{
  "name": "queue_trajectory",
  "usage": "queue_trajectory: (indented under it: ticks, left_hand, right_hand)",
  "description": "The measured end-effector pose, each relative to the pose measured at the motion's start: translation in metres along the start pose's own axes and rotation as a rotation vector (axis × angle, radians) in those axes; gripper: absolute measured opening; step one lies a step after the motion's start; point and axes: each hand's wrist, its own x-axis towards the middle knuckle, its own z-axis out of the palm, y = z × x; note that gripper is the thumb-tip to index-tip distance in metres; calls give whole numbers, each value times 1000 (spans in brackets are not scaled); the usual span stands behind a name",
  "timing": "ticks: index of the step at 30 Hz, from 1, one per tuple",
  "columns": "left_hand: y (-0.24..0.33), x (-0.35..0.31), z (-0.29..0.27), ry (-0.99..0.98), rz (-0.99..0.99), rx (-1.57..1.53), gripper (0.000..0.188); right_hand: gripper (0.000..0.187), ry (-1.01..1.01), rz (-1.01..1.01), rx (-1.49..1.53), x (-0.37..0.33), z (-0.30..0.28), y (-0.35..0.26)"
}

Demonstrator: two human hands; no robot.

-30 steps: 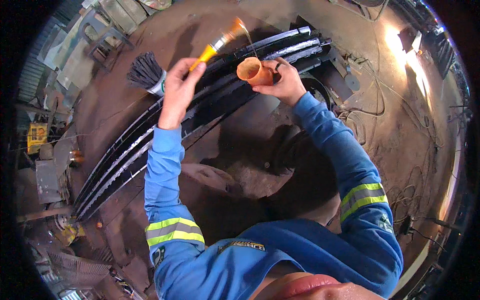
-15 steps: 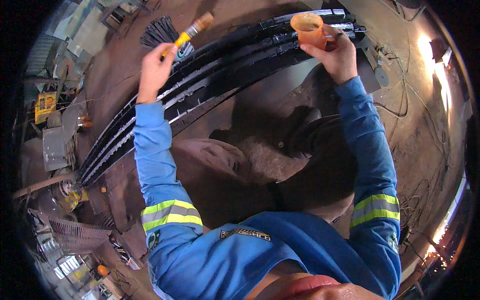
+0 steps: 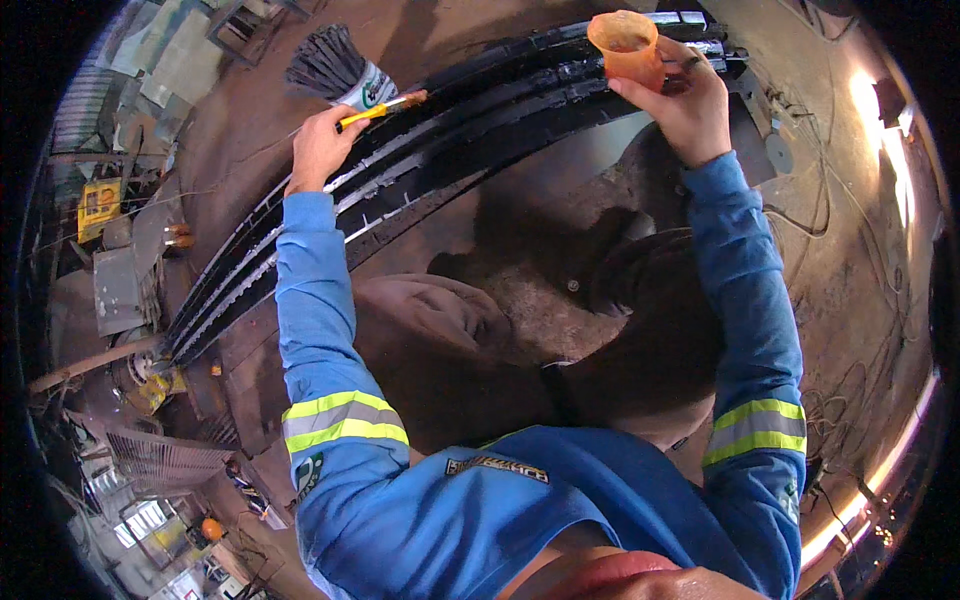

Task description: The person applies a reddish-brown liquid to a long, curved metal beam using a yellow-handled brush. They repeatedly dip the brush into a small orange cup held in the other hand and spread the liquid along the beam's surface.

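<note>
A paintbrush with a yellow handle is gripped in my left hand, its bristles pointing right over long black metal bars. Whether the bristles touch a bar I cannot tell. My right hand is wrapped round an orange translucent cup, held above the right end of the bars. Its mouth faces up, and some residue shows inside. The bars curve from lower left to upper right, dark with pale streaks along their edges. Just beyond my left hand stands a white container packed with dark rods.
Cables lie on the brown floor at the right, near a grey disc. Sparks and bright light show at the lower right. To the left are a yellow box, metal sheets and a wire grille.
The brush has come down and turned from slanting upward to nearly level, bristles now nearer the bars. My right hand and the cup have shifted slightly right and away.
</note>
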Motion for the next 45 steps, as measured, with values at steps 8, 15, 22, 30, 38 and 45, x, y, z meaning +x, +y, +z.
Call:
queue_trajectory:
  ticks: [8,15,22,30,38,45]
  left_hand:
    - [14,18,28,11,116,137,26]
    - [52,35,40,46,101,93,27]
    - [39,25,15,69,-11,-3,30]
    - [35,19,17,-57,77,92,28]
    - [9,23,0,74,16,-95,27]
    - [51,37,45,7,79,35,27]
  right_hand:
    - [67,10,-44,-22,-2,4,1]
    - [63,4,-57,5,1,9,-7]
    - [62,40,-120,-16,0,2,-1]
    - [63,31,-61,14,-2,3,-2]
    - [54,-18,99,233,-3,-3,-14]
    - [57,-81,-24,175,0,7,-8]
